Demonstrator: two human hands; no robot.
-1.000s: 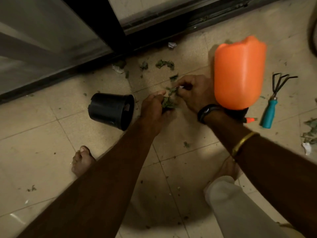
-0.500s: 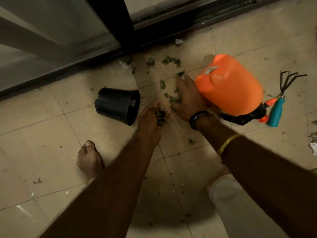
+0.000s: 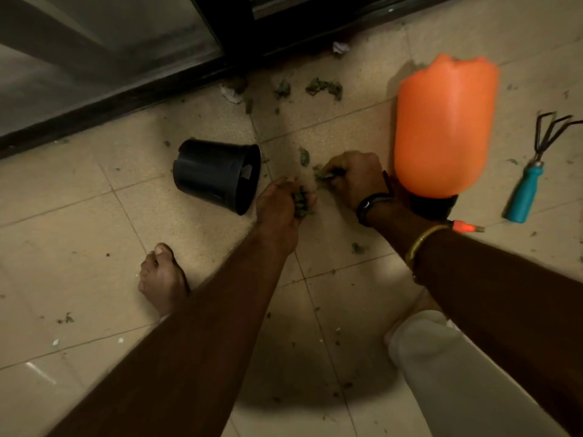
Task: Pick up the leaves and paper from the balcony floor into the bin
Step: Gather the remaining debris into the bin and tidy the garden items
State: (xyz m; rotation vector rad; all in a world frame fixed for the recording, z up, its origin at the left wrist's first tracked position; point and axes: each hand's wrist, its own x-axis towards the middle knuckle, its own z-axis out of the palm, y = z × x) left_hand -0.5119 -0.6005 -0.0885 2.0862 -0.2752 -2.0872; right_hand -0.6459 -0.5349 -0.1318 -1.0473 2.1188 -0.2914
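Note:
My left hand (image 3: 280,206) holds a clump of dry green leaves (image 3: 301,203) just above the tiled floor. My right hand (image 3: 353,178) pinches more leaves (image 3: 323,176) a little to the right. A black bin (image 3: 217,173) lies on its side left of my hands, mouth toward them. Loose leaves (image 3: 325,86) lie near the door track, and one leaf (image 3: 303,156) lies just ahead of my hands. Crumpled paper (image 3: 340,47) sits by the track, and another paper bit (image 3: 232,94) lies further left.
An orange spray bottle (image 3: 441,127) stands upside down right beside my right wrist. A hand rake with a teal handle (image 3: 525,192) lies at the far right. The sliding door's dark track (image 3: 126,99) runs along the back. My bare foot (image 3: 162,279) rests at the left.
The orange bottle has swung from tilted to upright on its cap. My right hand has curled from flat on the floor onto leaves. My left hand keeps its clump.

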